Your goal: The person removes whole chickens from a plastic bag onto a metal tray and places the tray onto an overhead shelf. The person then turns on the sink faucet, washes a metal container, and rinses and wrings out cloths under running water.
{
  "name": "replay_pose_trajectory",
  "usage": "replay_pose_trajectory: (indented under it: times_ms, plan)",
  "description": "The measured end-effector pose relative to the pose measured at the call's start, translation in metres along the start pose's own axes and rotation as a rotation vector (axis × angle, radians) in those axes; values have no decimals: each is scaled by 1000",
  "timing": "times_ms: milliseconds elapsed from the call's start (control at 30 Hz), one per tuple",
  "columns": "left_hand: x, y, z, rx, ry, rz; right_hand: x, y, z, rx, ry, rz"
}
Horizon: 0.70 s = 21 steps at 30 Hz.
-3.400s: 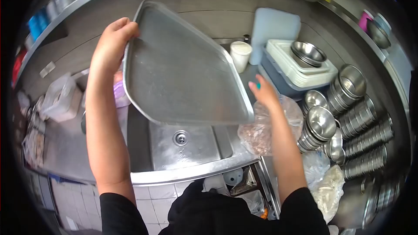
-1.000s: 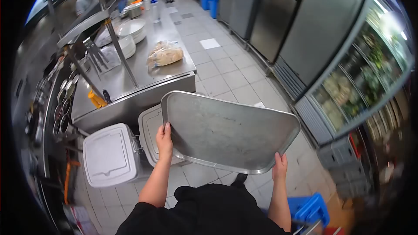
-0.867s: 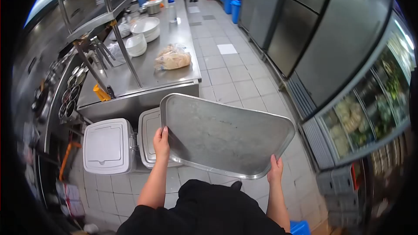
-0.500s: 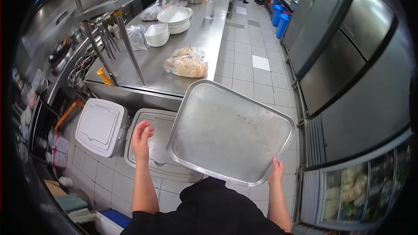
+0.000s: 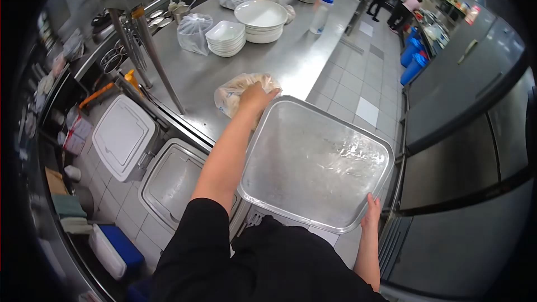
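A large silver metal tray (image 5: 321, 162) with a raised rim hangs in front of my body, slightly tilted. My right hand (image 5: 371, 211) grips its near right corner, the fingers partly hidden beneath the rim. At the table's near corner lies a clear plastic bag (image 5: 229, 92) with pale, beige contents that I cannot identify. My left hand (image 5: 258, 96) reaches over the tray's far left side and is closed on top of this bag, its fingertips partly out of sight.
On the steel table (image 5: 291, 59) stand white bowls (image 5: 226, 39), large white plates (image 5: 262, 19), a bottle (image 5: 321, 17) and more plastic bags. Lidded bins (image 5: 124, 137) stand below left. Tall steel fridges (image 5: 453, 78) line the right. People (image 5: 405, 8) are farther down the aisle.
My left hand has moved forward and right from above the bin onto the plastic bag. The tray remains in my right hand. The view has turned, showing the people more fully.
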<state>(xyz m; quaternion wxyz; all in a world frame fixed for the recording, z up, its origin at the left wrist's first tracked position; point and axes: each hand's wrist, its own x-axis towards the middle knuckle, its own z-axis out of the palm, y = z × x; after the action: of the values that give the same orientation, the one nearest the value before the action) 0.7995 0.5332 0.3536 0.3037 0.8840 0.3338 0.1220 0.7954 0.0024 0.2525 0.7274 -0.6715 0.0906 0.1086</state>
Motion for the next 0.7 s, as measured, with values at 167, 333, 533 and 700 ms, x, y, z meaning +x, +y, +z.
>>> replay_pose_trajectory:
  times_ms: [167, 333, 533, 700]
  plan:
    - [9, 16, 1, 223, -27, -178, 94, -31, 5, 37, -58, 35]
    - [-1, 10, 0, 277, -100, -147, 222, -76, 44, 33, -199, 44]
    - [-76, 18, -3, -190, 524, -487, 386, -111, 134, -73, -501, 163]
    - [-121, 17, -11, -1418, 1255, -364, 438, -139, 260, -234, -780, 203]
